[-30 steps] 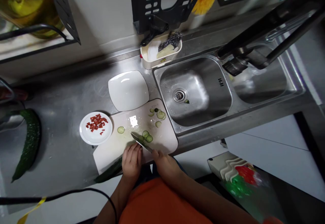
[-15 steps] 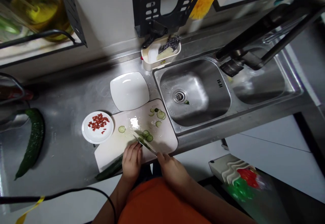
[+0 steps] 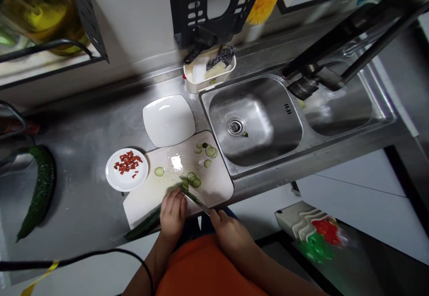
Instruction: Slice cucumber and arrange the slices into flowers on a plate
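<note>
My left hand (image 3: 172, 213) is closed over a dark green cucumber (image 3: 144, 225), whose long end sticks out to the left across the front edge of the white cutting board (image 3: 144, 188). In my right hand (image 3: 229, 231) is the handle of a knife (image 3: 201, 204). Its blade points up and left, with the tip close beside my left fingertips at the cucumber's cut end. Several cucumber slices (image 3: 191, 178) lie just beyond the blade. More slices (image 3: 210, 151) are scattered near the board's right corner, and a single slice (image 3: 159, 171) sits at the left.
A round plate (image 3: 110, 177) of chopped red pieces touches the board's left side. Behind the board lies a square white plate (image 3: 169, 120). To the right is a steel sink (image 3: 258, 126) under a black faucet (image 3: 303, 88). Another cucumber (image 3: 40, 188) rests at far left.
The knife has drawn back toward me and right, its tip now nearer my left fingertips. My left hand stays on the cucumber. The whole view shifts slightly.
</note>
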{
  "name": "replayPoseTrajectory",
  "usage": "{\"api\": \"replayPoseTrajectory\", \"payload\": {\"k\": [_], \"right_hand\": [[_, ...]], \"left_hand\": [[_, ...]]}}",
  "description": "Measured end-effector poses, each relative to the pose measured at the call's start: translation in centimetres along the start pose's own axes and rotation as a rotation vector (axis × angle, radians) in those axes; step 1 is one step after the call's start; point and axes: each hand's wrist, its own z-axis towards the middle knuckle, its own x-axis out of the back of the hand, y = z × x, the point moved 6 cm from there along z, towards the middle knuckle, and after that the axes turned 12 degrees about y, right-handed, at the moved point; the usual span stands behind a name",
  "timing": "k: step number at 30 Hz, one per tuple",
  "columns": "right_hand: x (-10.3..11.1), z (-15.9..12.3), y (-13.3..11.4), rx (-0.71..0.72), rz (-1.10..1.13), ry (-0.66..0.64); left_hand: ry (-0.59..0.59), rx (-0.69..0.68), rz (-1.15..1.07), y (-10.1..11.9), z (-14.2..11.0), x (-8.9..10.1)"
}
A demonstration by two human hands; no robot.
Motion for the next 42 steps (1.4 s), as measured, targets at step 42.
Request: {"api": "replayPoseTrajectory", "payload": {"k": [42], "right_hand": [[0.0, 1.5, -0.3, -0.003, 0.061, -0.091]], "left_hand": [[-0.005, 0.009, 0.018, -0.1, -0.3, -0.3]]}}
